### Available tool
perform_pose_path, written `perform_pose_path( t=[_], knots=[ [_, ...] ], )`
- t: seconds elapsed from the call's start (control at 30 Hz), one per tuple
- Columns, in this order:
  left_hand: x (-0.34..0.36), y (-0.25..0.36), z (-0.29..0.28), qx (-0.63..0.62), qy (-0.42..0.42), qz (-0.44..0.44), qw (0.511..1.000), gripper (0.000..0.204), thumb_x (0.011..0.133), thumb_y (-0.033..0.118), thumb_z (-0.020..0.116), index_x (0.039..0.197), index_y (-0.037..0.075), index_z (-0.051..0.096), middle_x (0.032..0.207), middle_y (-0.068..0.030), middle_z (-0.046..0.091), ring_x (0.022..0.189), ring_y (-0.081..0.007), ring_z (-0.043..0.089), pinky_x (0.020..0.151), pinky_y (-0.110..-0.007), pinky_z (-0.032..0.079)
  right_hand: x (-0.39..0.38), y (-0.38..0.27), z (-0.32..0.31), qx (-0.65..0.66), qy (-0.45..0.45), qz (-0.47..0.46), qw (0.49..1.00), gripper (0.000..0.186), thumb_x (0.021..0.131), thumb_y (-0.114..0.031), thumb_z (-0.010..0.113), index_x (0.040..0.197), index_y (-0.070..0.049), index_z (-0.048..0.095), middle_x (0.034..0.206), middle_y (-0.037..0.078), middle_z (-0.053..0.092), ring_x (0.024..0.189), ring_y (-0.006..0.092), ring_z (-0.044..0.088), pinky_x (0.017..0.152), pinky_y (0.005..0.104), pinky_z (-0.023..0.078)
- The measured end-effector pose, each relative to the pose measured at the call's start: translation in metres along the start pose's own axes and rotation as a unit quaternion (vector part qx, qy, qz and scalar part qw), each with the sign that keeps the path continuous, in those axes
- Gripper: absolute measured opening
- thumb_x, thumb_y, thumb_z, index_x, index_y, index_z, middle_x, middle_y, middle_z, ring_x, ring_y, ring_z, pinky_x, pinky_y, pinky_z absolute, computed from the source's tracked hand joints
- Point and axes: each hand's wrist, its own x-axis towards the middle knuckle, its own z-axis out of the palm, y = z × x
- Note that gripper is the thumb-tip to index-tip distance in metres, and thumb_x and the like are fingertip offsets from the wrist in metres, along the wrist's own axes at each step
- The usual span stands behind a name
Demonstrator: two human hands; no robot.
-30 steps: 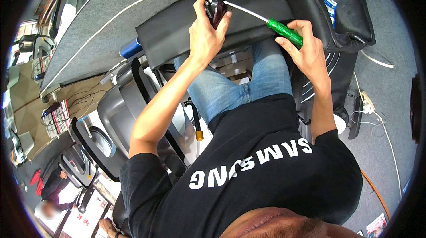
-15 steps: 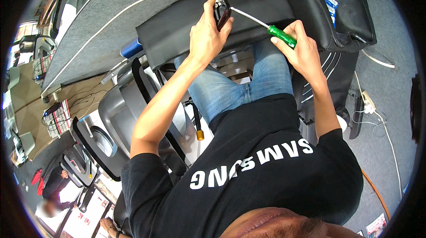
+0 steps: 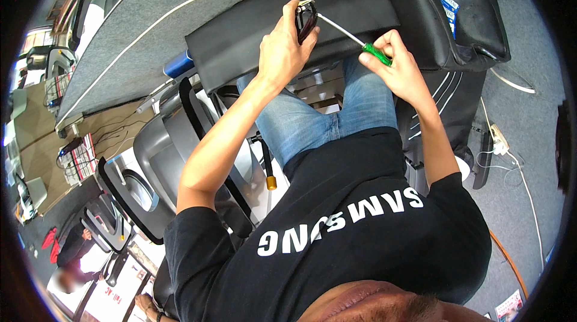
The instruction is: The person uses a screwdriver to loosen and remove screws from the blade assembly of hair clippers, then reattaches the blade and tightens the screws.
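My left hand (image 3: 282, 51) grips a small dark, glossy device (image 3: 305, 20) and holds it upright above a black padded surface (image 3: 252, 39). My right hand (image 3: 396, 66) is closed around the green handle of a screwdriver (image 3: 377, 54). Its thin metal shaft runs up and left, and the tip meets the top of the dark device. My knees in blue jeans (image 3: 324, 118) sit just under the padded surface.
A grey felt panel (image 3: 162, 27) with a white cord lies behind the padded surface. A black bag (image 3: 457, 15) sits at the upper right, with white cables and a power strip (image 3: 499, 139) on the grey floor. Grey chair shells (image 3: 150, 160) stand at the left.
Both hands have shifted slightly right and up with the device and screwdriver. My right hand moved closer to the device, so less shaft shows between them.
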Motion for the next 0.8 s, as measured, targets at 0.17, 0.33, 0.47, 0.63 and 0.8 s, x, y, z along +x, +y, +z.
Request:
perform_pose_path(
  t=[0.17, 0.33, 0.47, 0.63, 0.8],
  knots=[
    [0.000, 0.000, -0.001, -0.002, -0.009, 0.000, 1.000, 0.064, 0.099, 0.032, 0.073, 0.147, 0.010, 0.037, 0.113, -0.0306, 0.073, 0.098, -0.0485, 0.075, 0.081, -0.053, 0.061, -0.001, -0.007, -0.001, -0.161, 0.059, -0.101, 0.980, 0.028, 0.100, -0.027, 0.074, 0.102, -0.002, 0.064, 0.086, 0.014, 0.073, 0.078, 0.0343, 0.073, 0.068, 0.0402, 0.054],
    [0.002, -0.001, -0.002, -0.009, -0.021, 0.001, 1.000, 0.065, 0.099, 0.033, 0.073, 0.148, 0.009, 0.036, 0.113, -0.0313, 0.073, 0.098, -0.0489, 0.075, 0.081, -0.054, 0.061, 0.000, 0.012, 0.004, 0.036, -0.057, 0.061, 0.996, 0.037, 0.109, -0.037, 0.062, 0.105, -0.001, 0.070, 0.068, 0.005, 0.065, 0.058, 0.0144, 0.063, 0.054, 0.0302, 0.048],
    [0.002, 0.000, -0.004, 0.000, -0.023, 0.003, 1.000, 0.065, 0.100, 0.033, 0.073, 0.147, 0.009, 0.036, 0.111, -0.0321, 0.073, 0.099, -0.0497, 0.074, 0.082, -0.054, 0.060, 0.003, 0.004, 0.003, 0.350, -0.149, 0.282, 0.881, 0.038, 0.112, -0.038, 0.058, 0.103, -0.003, 0.070, 0.064, -0.002, 0.055, 0.044, -0.0003, 0.037, 0.037, 0.0178, 0.026],
    [0.002, -0.001, -0.003, -0.008, -0.027, 0.012, 1.000, 0.065, 0.099, 0.033, 0.074, 0.147, 0.009, 0.036, 0.111, -0.0326, 0.073, 0.098, -0.0500, 0.074, 0.082, -0.054, 0.060, -0.002, 0.016, 0.019, 0.152, -0.063, 0.096, 0.982, 0.032, 0.111, -0.034, 0.061, 0.104, -0.003, 0.067, 0.067, -0.002, 0.056, 0.050, 0.0015, 0.044, 0.045, 0.0200, 0.035],
    [0.001, 0.000, 0.001, -0.053, -0.034, -0.021, 0.998, 0.066, 0.100, 0.034, 0.073, 0.147, 0.009, 0.035, 0.109, -0.0324, 0.073, 0.099, -0.0504, 0.074, 0.081, -0.053, 0.060, -0.001, 0.012, 0.016, 0.186, -0.085, 0.137, 0.969, 0.031, 0.111, -0.033, 0.060, 0.106, -0.003, 0.067, 0.068, -0.004, 0.053, 0.054, 0.0023, 0.046, 0.049, 0.0218, 0.037]
  ],
)
